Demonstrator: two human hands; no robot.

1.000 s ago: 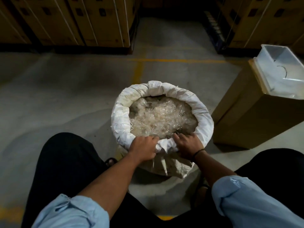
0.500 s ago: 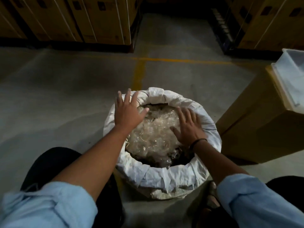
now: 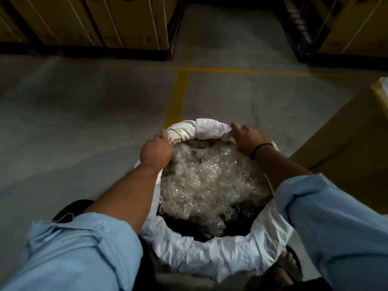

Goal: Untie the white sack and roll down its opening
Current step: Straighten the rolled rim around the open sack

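Head view: one white sack (image 3: 212, 252) stands on the concrete floor (image 3: 84, 122) between the person's knees, mouth open, no tie visible, rim already rolled into a thick cuff all round. Inside — a heap of clear plastic scrap (image 3: 207, 181). Left hand (image 3: 156, 151) sits on the far-left rim, fingers curled over the cuff, pinching the fabric. Right hand (image 3: 246, 137) is on the far-right rim, fingers closed on the roll; a dark band sits on that wrist. Both grips look clamped on the sack edge.

Judged step: rolling the far side of the opening down. To do it well, both hands should turn outward and down together, keeping the roll even and tight, without tipping the sack or snagging scrap.

Counts: one sack, two hands, two light blue sleeves (image 3: 84, 248), one tan carton (image 3: 346, 143) at right — stacked cartons (image 3: 126, 19) along the back, number unclear.
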